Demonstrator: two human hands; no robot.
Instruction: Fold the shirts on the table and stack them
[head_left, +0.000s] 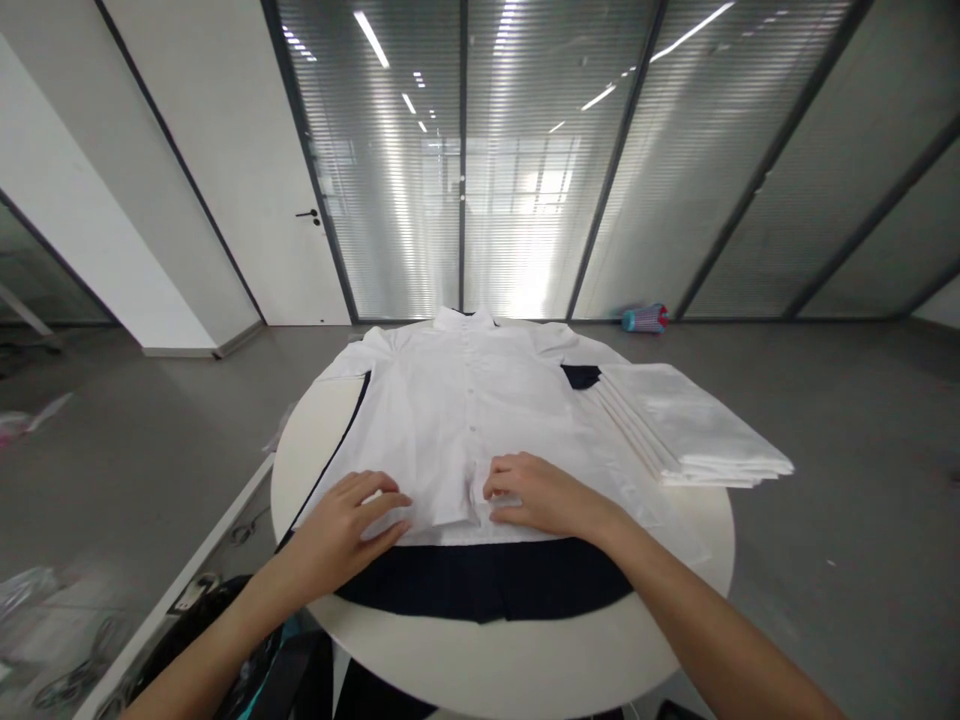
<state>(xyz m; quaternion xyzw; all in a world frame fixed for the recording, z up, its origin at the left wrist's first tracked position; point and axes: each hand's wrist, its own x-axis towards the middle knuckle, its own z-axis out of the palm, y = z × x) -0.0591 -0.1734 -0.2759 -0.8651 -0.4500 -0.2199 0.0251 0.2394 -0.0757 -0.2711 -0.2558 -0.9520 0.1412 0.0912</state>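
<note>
A white button-up shirt (435,420) lies spread front-up on a round table, collar at the far side. Dark navy cloth (480,585) shows beneath it, mainly along the near hem. My left hand (356,520) rests at the shirt's lower left, fingers bent and thumb apart, with white fabric visible in the gap. Just right of the button placket, my right hand (536,495) touches the lower front with curved fingers, the thumb separated from them. Neither hand visibly grips the cloth. A folded edge of the shirt stands slightly raised between the hands.
A stack of folded white cloth (690,420) overhangs the right rim of the white round table (480,660). On the floor by the glass wall lies a blue and red item (645,318). Cables and clear plastic (30,590) are at the lower left, beside a dark chair-like object (292,670).
</note>
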